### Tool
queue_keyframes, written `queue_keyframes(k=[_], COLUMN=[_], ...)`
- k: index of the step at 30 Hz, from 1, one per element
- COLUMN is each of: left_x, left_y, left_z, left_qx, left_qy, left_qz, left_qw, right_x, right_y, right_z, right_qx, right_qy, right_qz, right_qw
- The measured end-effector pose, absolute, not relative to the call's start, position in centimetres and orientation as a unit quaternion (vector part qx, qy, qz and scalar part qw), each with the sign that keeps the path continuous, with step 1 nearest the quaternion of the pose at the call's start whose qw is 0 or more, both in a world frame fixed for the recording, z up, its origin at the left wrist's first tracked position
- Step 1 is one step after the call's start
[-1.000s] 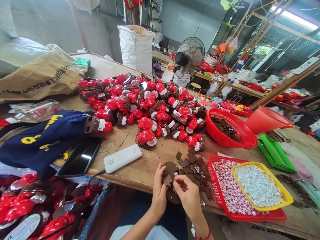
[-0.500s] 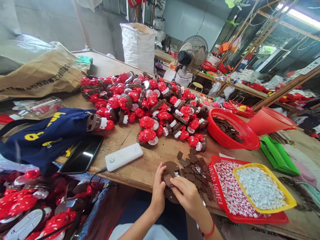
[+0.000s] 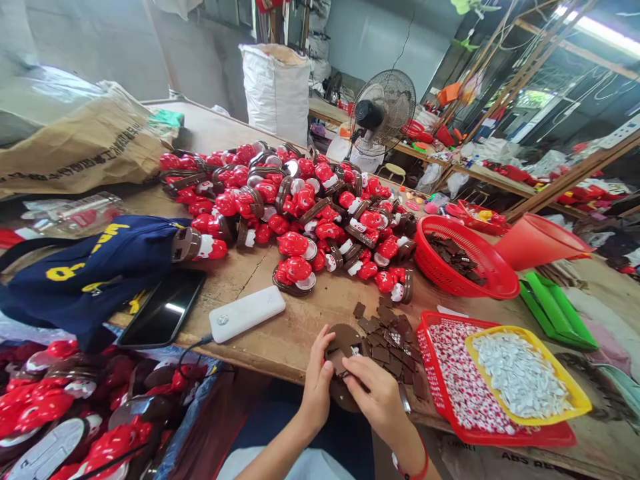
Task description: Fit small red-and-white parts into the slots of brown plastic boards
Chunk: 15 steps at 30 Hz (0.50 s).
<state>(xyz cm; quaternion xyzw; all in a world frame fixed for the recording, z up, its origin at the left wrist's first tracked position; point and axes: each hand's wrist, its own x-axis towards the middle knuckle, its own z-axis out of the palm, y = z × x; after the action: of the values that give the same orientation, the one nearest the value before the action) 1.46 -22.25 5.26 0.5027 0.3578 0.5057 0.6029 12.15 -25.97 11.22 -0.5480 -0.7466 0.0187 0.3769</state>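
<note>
Left hand [image 3: 316, 390], clamped on a round brown base [image 3: 345, 333] at the near edge of the table [image 3: 260, 347]. Right hand [image 3: 379, 395], fingers bent against the base; whether they pinch anything cannot be told. To the right, brown plates [image 3: 393, 341] lie loose beside a red tray [image 3: 434, 380], which bears a yellow tray [image 3: 581, 405]. Far side: heaped red figures [image 3: 296, 244]. Left: a white power bank [image 3: 247, 313].
</note>
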Motion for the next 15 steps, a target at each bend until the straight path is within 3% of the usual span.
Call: queue_keyframes(k=[15], left_x=[1.5], left_y=[-22.3], left_z=[5.4], left_qx=[0.507], left_qy=[0.361], left_qz=[0.503], left_qw=[0.599], right_x=[11.6], right_y=[-26.5], right_z=[10.9], right_qx=[-0.56], right_qy=[-0.743], right_qz=[-0.003], right_qw=[0.368])
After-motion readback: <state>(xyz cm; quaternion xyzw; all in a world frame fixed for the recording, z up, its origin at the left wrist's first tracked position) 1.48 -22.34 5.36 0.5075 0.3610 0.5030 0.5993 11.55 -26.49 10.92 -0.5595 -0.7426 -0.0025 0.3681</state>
